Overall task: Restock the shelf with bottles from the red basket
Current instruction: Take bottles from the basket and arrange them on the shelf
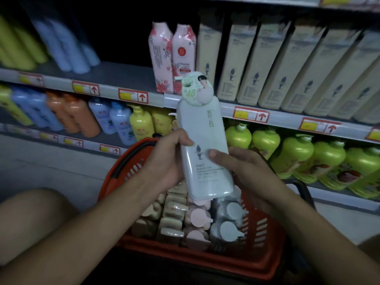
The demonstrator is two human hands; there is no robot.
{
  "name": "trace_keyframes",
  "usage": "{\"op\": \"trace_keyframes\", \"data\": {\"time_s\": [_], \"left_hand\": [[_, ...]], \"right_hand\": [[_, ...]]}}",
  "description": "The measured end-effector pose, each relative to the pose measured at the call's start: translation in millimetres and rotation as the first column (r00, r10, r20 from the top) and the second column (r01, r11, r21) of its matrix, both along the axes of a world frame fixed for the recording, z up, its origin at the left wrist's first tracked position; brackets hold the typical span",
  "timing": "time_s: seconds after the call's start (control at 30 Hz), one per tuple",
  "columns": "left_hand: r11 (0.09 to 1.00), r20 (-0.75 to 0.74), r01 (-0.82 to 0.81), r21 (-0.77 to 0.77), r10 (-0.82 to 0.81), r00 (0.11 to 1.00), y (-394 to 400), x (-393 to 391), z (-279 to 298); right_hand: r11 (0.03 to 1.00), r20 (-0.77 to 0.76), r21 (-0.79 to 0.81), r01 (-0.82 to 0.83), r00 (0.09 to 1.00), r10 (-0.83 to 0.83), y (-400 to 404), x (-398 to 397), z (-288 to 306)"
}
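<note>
Above basket: a pale green bottle [204,140] was held upright, tilted slightly left, in front of the shelf edge [230,109].
Left hand [166,159]: wrapped round the bottle's left side, fingers curled onto its front face.
Right hand [244,167]: gripped the bottle's right side low down, thumb pressed on the front label.
Bottle detail: a round tag [196,90] with "48" printed on it was seen hung over the neck; the cap was hidden behind it.
Red basket [265,233]: set on the floor below the hands, black handles folded down at either side.
Basket contents: packed with bottles stood upright, seen cap-on; beige caps [172,212] at left, pink caps [198,218] in the middle, grey-white caps [230,217] at right.
Middle shelf, right: a row of beige bottles [292,64] was lined up, leaning with the lens.
Middle shelf, centre: two pink floral bottles [172,56] were stood just left of the beige row.
Middle shelf, left: blue bottles [67,44] and yellow-green bottles [16,44] were blurred.
Lower shelf, right: green pump bottles [296,157] were ranged behind the right wrist.
Lower shelf, left: orange, white-blue and yellow bottles [141,124] were lined up.
Price tags [133,96]: red-framed with up arrows, fixed along the shelf edges; text could not be read.
</note>
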State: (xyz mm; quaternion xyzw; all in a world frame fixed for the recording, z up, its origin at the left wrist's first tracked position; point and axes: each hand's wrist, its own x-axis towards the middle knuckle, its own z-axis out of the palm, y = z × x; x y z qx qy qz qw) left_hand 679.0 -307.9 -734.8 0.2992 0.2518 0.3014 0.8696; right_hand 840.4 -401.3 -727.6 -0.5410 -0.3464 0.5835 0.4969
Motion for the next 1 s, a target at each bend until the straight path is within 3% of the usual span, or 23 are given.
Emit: {"op": "trace_keyframes", "data": {"time_s": [0.17, 0.3, 0.5, 0.6, 0.7, 0.77, 0.9, 1.0], "left_hand": [[0.995, -0.014, -0.017, 0.102, 0.018, 1.000, -2, -6, 44], [0.922, -0.152, -0.042, 0.385, 0.108, 0.982, -6, -10, 92], [0.770, -0.057, -0.085, 0.632, 0.155, 0.986, -20, -22, 163], [0.740, 0.002, -0.184, 0.647, 0.239, 0.971, -22, -24, 194], [0.723, 0.039, -0.233, 0.650, 0.275, 0.961, -20, -24, 211], [0.664, 0.028, -0.242, 0.708, 0.316, 0.948, -16, -26, 218], [0.450, -0.079, -0.129, 0.884, 0.415, 0.906, -11, -28, 221], [0.406, -0.130, -0.052, 0.912, 0.408, 0.903, -14, -22, 213]], "right_hand": [[0.978, -0.044, 0.152, 0.142, 0.990, -0.137, 3, -12, 27], [0.916, -0.046, 0.323, 0.236, 0.971, -0.234, -3, -20, 62], [0.842, 0.022, 0.500, 0.204, 0.969, -0.248, -12, -18, 127], [0.828, -0.001, 0.538, 0.159, 0.982, -0.187, -15, -17, 162], [0.802, 0.090, 0.582, 0.135, 0.969, -0.228, -15, -18, 187], [0.778, 0.150, 0.613, 0.139, 0.946, -0.288, -15, -17, 193], [0.762, 0.185, 0.626, 0.164, 0.918, -0.350, -23, -11, 180], [0.781, 0.196, 0.598, 0.178, 0.913, -0.358, -30, -6, 165]]}}
